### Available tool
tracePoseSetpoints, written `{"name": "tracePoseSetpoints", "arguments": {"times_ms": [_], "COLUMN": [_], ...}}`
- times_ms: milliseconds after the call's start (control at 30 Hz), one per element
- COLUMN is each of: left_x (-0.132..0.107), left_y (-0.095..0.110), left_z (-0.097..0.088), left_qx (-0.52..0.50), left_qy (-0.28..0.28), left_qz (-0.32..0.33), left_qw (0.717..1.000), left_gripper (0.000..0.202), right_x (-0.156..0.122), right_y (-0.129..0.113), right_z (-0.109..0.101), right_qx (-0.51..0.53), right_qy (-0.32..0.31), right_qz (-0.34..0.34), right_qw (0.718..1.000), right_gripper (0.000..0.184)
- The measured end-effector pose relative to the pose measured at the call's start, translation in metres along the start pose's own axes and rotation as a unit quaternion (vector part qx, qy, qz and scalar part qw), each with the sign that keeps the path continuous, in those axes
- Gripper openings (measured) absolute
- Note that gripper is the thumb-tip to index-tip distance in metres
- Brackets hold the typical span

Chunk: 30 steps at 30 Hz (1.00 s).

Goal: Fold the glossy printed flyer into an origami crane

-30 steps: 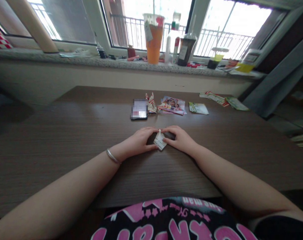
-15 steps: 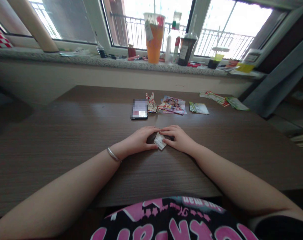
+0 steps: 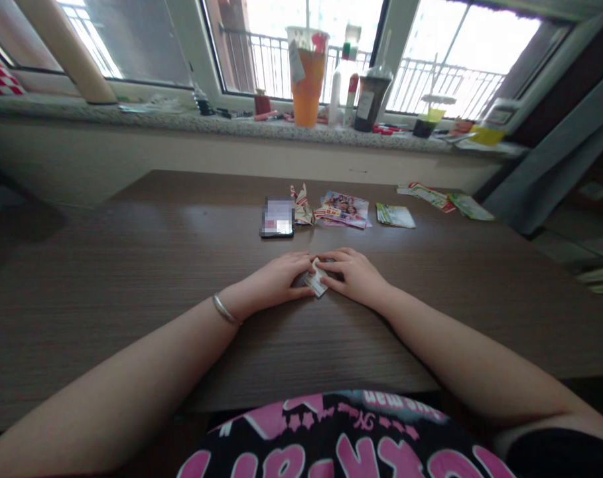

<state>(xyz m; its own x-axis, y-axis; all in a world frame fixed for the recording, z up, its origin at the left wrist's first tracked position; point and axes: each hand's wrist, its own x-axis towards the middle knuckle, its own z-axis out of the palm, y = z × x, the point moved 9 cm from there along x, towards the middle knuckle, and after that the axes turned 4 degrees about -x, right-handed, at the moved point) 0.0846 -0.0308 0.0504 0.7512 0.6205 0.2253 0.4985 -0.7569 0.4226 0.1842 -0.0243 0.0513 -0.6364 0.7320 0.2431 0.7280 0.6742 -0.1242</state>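
A small folded piece of paper (image 3: 319,283), whitish with faint print, lies on the brown table between my two hands. My left hand (image 3: 287,275) grips its left side, thumb at the near edge and fingertips at the far part. From the other side my right hand (image 3: 357,273) holds it, with the thumb on its right edge and the fingers over its top. Both sets of fingertips nearly meet there and cover part of the paper.
Behind my hands lie a phone (image 3: 277,218), a folded paper figure (image 3: 302,206), printed leaflets (image 3: 347,209) and a stack of paper pieces (image 3: 395,216). More paper strips (image 3: 433,196) rest at the far right. A tall orange drink (image 3: 307,86) and a dark cup (image 3: 371,99) stand on the windowsill.
My right fingers have shifted slightly left over the paper, and its far part now looks raised or bent between the fingertips. The objects behind have not moved.
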Motion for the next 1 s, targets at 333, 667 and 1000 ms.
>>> {"name": "tracePoseSetpoints", "arguments": {"times_ms": [333,667,1000], "left_x": [0.001,-0.005,-0.013], "left_y": [0.010,0.024,0.023], "left_z": [-0.005,-0.008,-0.008], "left_qx": [0.098,0.165,0.170], "left_qy": [0.002,-0.070,-0.061], "left_qz": [0.012,-0.002,-0.014], "left_qw": [0.995,0.984,0.983], "left_gripper": [0.025,0.019,0.020], "right_x": [0.004,0.004,0.006], "right_y": [-0.002,0.003,0.006], "right_z": [0.002,0.004,0.002], "right_qx": [-0.051,-0.029,0.001], "right_qy": [0.004,-0.014,-0.018], "right_qz": [-0.015,0.007,0.024], "right_qw": [0.999,0.999,1.000], "right_gripper": [0.039,0.040,0.038]}}
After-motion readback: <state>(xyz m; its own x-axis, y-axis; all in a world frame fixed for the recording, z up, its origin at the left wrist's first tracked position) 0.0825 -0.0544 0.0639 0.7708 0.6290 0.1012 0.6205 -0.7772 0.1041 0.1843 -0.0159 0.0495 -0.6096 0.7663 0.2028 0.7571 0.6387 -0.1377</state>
